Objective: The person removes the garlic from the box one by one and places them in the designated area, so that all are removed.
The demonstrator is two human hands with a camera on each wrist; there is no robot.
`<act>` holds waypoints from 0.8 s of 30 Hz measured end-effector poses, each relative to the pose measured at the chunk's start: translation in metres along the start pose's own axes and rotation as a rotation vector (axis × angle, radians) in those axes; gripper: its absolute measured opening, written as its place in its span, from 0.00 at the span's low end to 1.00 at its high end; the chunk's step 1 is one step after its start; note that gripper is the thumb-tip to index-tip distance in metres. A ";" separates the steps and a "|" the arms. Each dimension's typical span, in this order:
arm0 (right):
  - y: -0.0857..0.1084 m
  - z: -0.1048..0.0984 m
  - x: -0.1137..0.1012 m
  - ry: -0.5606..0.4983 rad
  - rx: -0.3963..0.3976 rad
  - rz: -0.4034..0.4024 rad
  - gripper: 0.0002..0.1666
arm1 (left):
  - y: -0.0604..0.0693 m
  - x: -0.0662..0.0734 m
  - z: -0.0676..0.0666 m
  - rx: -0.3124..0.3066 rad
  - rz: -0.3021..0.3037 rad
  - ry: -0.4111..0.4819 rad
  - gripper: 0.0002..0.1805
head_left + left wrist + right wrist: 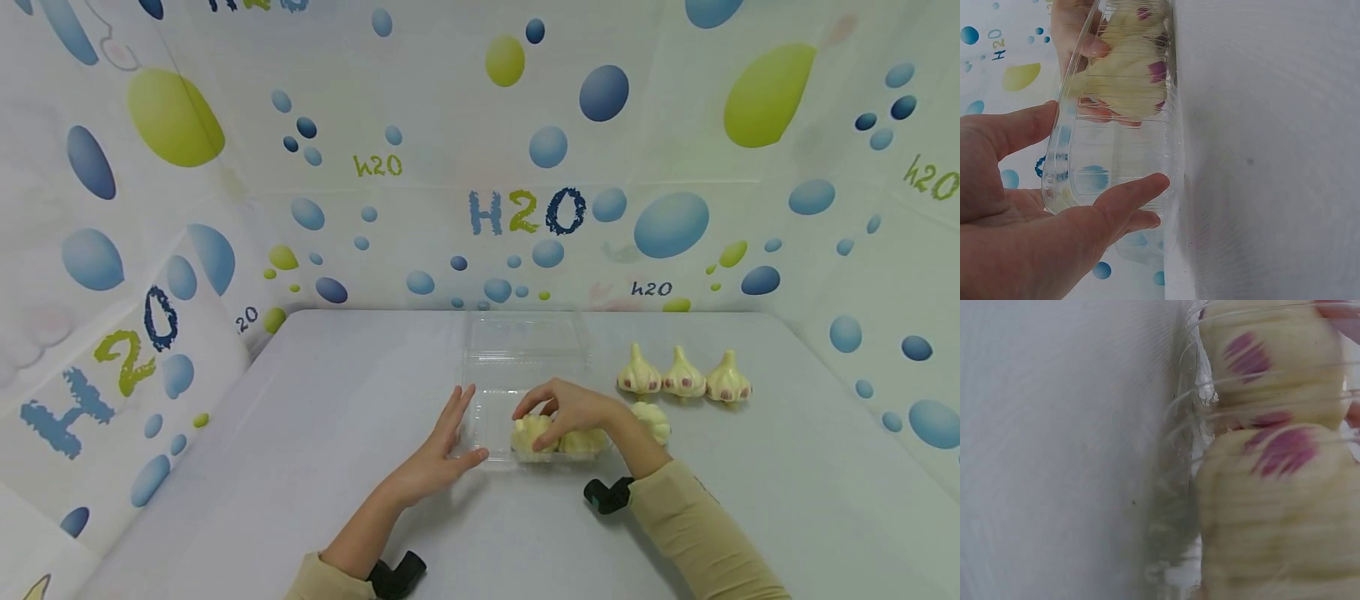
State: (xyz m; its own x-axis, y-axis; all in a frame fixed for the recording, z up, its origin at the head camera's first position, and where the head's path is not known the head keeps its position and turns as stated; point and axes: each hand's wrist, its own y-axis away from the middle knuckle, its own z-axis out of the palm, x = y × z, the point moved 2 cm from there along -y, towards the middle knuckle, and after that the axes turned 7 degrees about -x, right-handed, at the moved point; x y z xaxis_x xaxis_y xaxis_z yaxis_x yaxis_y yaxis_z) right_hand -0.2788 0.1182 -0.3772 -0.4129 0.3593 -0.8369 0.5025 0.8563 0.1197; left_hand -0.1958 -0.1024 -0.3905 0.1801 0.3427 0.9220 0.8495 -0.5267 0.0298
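Note:
A clear plastic clamshell box (491, 425) lies with its lid (525, 335) folded back. Inside, along its near side, sit two pale garlic bulbs with purple patches. My right hand (577, 407) reaches over the wall and grips the left garlic bulb (527, 435) between thumb and fingers; the other garlic bulb (585, 443) is beside it, under the hand. With fingers spread and fairly straight, my left hand (427, 468) rests against the box's left end. The left wrist view shows its thumb at the rim and fingers along the wall. Ribbed plastic (1310, 500) covers the bulbs in the right wrist view.
Three garlic bulbs (683, 375) stand upright in a row at the right of the white table (322, 400). Another garlic bulb (652, 422) lies nearer, partly behind my right wrist. A patterned curtain (450, 108) rises behind the table.

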 end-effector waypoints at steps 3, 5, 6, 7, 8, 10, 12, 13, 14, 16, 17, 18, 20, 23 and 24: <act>0.001 -0.001 -0.002 0.003 0.014 -0.008 0.26 | 0.000 0.000 0.000 0.002 0.003 0.006 0.45; 0.001 -0.001 -0.002 0.004 0.023 -0.018 0.26 | 0.000 0.000 0.000 0.003 0.005 0.012 0.45; 0.001 -0.002 -0.002 -0.002 0.029 -0.019 0.26 | 0.000 0.000 0.000 0.003 0.005 0.014 0.45; 0.001 -0.002 -0.002 -0.006 0.036 -0.019 0.27 | 0.000 0.000 0.000 0.002 0.006 0.016 0.45; 0.001 -0.002 -0.002 -0.008 0.042 -0.019 0.27 | 0.000 -0.001 0.000 0.002 0.006 0.017 0.45; 0.001 -0.004 -0.001 -0.009 0.057 -0.015 0.28 | 0.000 -0.001 0.000 0.001 0.009 0.018 0.45; 0.001 -0.005 -0.002 -0.017 0.076 -0.004 0.29 | 0.001 -0.001 0.000 0.002 0.010 0.017 0.45; 0.001 -0.005 -0.002 -0.019 0.086 -0.001 0.29 | 0.001 -0.001 0.000 0.003 0.013 0.016 0.45; 0.001 -0.006 -0.003 -0.024 0.096 -0.001 0.29 | 0.001 -0.002 0.000 0.004 0.013 0.015 0.45; 0.002 -0.007 -0.005 -0.027 0.119 -0.010 0.29 | 0.001 -0.001 0.000 0.007 0.013 0.016 0.45; 0.002 -0.008 -0.006 -0.032 0.130 -0.020 0.29 | 0.001 -0.001 0.000 0.008 0.012 0.016 0.45; 0.003 -0.008 -0.007 -0.036 0.139 -0.032 0.29 | 0.001 0.000 0.000 0.008 0.011 0.016 0.45; 0.004 -0.010 -0.009 -0.038 0.159 -0.051 0.29 | 0.000 0.000 0.000 0.008 0.010 0.017 0.45; 0.005 -0.012 -0.011 -0.043 0.186 -0.068 0.29 | 0.000 0.001 0.000 0.005 0.011 0.016 0.45; 0.006 -0.013 -0.012 -0.045 0.194 -0.068 0.29 | 0.000 0.001 0.000 0.003 0.009 0.016 0.45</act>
State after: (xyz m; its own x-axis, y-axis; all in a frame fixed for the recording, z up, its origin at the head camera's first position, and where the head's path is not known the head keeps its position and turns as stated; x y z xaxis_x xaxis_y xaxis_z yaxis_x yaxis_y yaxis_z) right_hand -0.2809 0.1237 -0.3597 -0.4186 0.2821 -0.8632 0.6135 0.7887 -0.0398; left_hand -0.1957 -0.1023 -0.3900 0.1800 0.3251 0.9284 0.8494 -0.5274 0.0201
